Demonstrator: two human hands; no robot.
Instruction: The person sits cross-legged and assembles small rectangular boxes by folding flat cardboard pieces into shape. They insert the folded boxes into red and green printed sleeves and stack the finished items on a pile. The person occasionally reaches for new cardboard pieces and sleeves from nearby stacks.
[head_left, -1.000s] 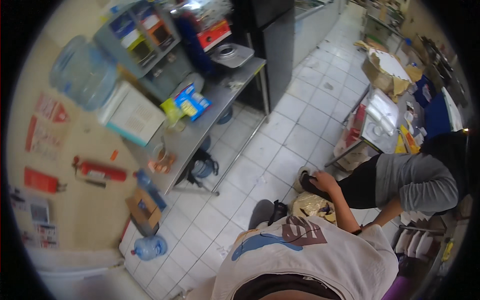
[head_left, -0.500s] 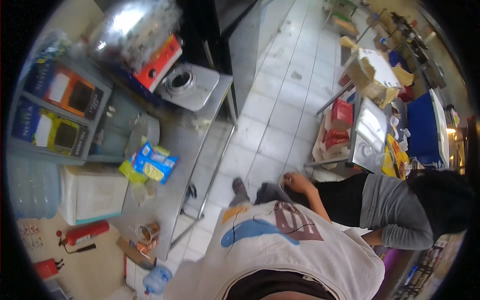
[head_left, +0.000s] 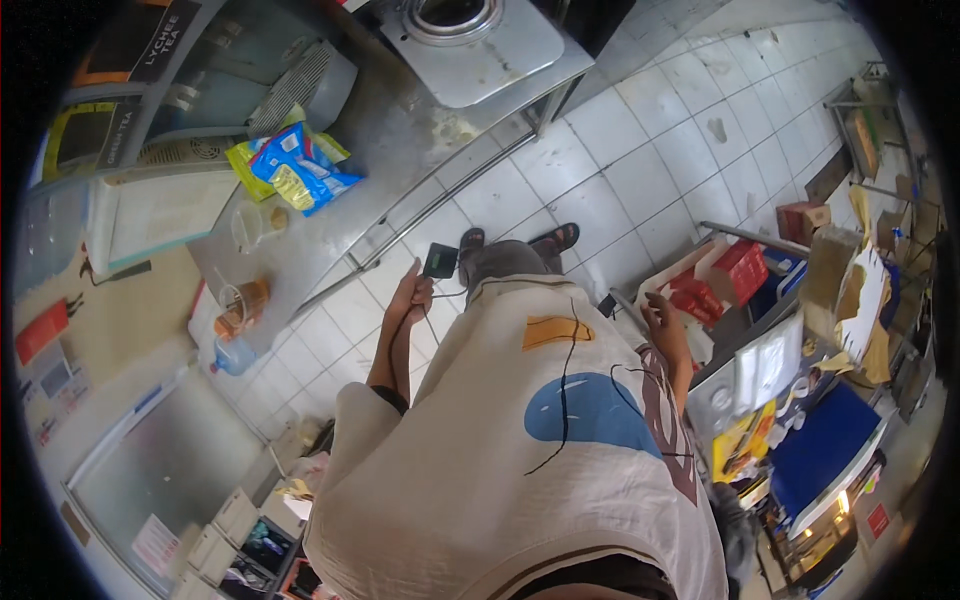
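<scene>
My left hand [head_left: 408,297] is closed on a small dark box-shaped device [head_left: 440,262] with a cable, held out over the tiled floor. Its cable runs back along my left forearm. Nearest to this hand is the edge of the metal table [head_left: 400,170]. My right hand [head_left: 664,322] hangs beside my right hip with its fingers loosely bent and apart, and I see nothing in it. It is close to a shelf with red boxes [head_left: 735,272].
The metal table carries a gas stove [head_left: 480,50], blue and green packets [head_left: 295,168] and a clear plastic cup [head_left: 252,228]. A drink dispenser [head_left: 270,80] stands behind them. On the right counter lie a blue board [head_left: 825,455] and a torn carton [head_left: 840,290].
My view has turned, and the metal table now sits higher. My left hand has come into view with the device. The person in grey and black at right has mostly left view.
</scene>
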